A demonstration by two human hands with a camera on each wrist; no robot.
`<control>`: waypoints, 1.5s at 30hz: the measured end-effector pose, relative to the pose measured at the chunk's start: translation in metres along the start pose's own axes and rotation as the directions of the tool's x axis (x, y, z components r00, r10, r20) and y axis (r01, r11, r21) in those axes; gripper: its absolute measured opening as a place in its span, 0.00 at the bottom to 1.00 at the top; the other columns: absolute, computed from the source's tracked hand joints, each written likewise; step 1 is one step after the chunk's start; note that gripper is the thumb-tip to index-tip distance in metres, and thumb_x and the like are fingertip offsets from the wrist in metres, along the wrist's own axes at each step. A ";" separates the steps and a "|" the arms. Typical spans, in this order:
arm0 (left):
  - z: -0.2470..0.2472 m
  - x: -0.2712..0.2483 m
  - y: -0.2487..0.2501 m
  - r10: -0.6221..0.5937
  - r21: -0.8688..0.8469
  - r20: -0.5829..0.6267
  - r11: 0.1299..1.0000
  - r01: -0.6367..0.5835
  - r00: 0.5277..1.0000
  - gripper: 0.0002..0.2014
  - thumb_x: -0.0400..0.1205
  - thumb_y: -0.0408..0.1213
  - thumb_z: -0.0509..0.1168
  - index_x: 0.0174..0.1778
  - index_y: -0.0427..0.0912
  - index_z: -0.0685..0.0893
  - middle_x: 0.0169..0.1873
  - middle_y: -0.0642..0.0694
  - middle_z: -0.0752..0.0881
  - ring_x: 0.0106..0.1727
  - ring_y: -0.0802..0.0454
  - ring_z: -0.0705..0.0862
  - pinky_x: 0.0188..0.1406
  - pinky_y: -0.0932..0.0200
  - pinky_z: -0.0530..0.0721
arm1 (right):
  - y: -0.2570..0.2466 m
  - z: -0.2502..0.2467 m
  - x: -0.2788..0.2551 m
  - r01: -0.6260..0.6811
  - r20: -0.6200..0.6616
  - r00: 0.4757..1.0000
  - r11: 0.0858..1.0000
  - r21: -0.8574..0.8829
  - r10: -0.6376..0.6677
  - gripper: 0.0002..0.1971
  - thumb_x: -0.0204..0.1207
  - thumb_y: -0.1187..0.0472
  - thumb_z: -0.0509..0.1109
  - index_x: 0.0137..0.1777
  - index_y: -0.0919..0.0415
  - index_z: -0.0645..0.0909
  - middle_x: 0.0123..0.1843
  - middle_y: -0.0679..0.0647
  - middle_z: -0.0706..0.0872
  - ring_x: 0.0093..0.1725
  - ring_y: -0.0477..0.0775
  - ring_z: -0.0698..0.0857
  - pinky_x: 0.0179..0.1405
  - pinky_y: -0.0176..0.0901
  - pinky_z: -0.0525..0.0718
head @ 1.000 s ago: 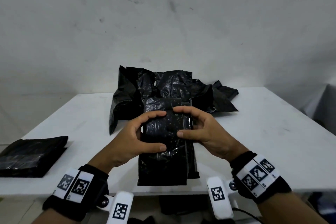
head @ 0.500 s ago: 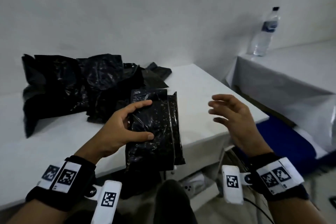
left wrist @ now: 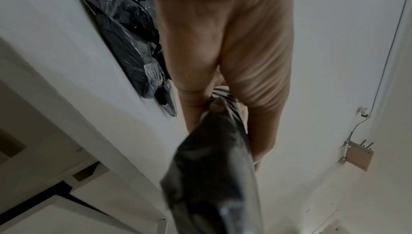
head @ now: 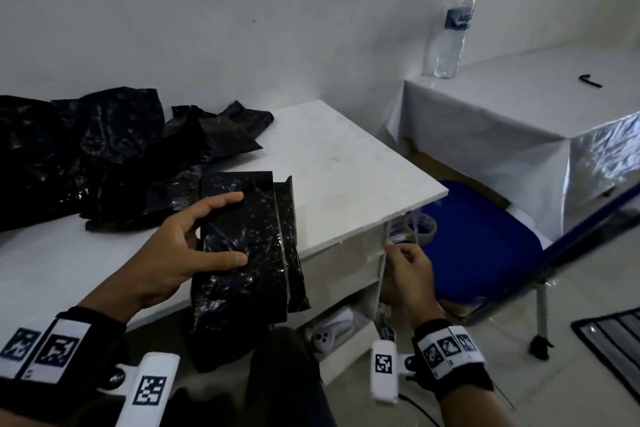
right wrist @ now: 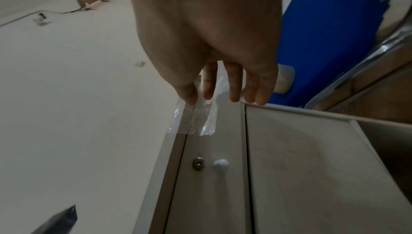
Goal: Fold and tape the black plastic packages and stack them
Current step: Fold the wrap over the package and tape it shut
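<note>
Since the earlier frame my right hand (head: 407,265) had left the folded package (head: 247,246) and was pinching a tape strip (right wrist: 196,119) off the table edge (head: 363,234), lower middle. Left hand (head: 173,253) gripped the package mid-frame. Folded, untaped, pile (head: 104,156) upper left waiting.

Both hands are bare. Each wrist wears a black band (head: 74,354) carrying white panels printed with square black-and-white coded markers (head: 449,352). A white clip-like block (head: 383,371) with its own marker juts from each band beneath the wrist.
</note>
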State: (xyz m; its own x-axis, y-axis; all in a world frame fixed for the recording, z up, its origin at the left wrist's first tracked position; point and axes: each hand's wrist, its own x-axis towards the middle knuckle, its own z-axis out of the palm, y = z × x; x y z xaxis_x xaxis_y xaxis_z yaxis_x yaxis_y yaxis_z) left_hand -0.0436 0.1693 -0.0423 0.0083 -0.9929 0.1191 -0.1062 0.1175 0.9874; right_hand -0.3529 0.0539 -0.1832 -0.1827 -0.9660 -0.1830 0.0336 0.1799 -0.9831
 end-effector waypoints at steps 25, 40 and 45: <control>0.005 -0.003 -0.007 -0.011 -0.014 0.014 1.000 0.011 1.000 0.40 0.59 0.20 0.82 0.65 0.59 0.89 0.64 0.52 0.89 0.63 0.48 0.89 0.55 0.57 0.91 | -0.058 -0.039 0.011 0.175 0.586 0.810 0.962 -0.209 -0.020 0.29 0.74 0.84 0.64 0.66 0.54 0.84 0.65 0.59 0.85 0.64 0.56 0.85 0.45 0.38 0.88; 0.001 -0.006 -0.005 -0.042 0.003 -0.010 0.999 0.042 0.999 0.41 0.61 0.18 0.80 0.71 0.51 0.85 0.62 0.52 0.89 0.62 0.48 0.90 0.52 0.57 0.91 | -0.080 -0.031 0.033 0.208 0.540 0.841 0.937 -0.280 -0.025 0.10 0.81 0.72 0.70 0.57 0.64 0.88 0.53 0.56 0.92 0.52 0.45 0.89 0.53 0.33 0.85; 0.002 -0.005 -0.008 -0.047 0.003 -0.013 0.999 0.047 0.999 0.41 0.62 0.17 0.79 0.71 0.51 0.84 0.63 0.51 0.89 0.62 0.48 0.90 0.53 0.57 0.91 | -0.081 -0.034 0.033 0.183 0.582 0.813 0.941 -0.283 0.017 0.18 0.75 0.81 0.71 0.60 0.65 0.86 0.54 0.58 0.92 0.53 0.48 0.91 0.47 0.35 0.88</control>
State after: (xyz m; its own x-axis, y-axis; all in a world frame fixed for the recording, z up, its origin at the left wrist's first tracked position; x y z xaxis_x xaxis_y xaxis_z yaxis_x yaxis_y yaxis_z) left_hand -0.0443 0.1738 -0.0510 0.0262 -0.9969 0.0740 -0.1089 0.0707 0.9915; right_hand -0.3952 0.0135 -0.1095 0.4239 -0.8904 -0.1655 -0.2799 0.0450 -0.9590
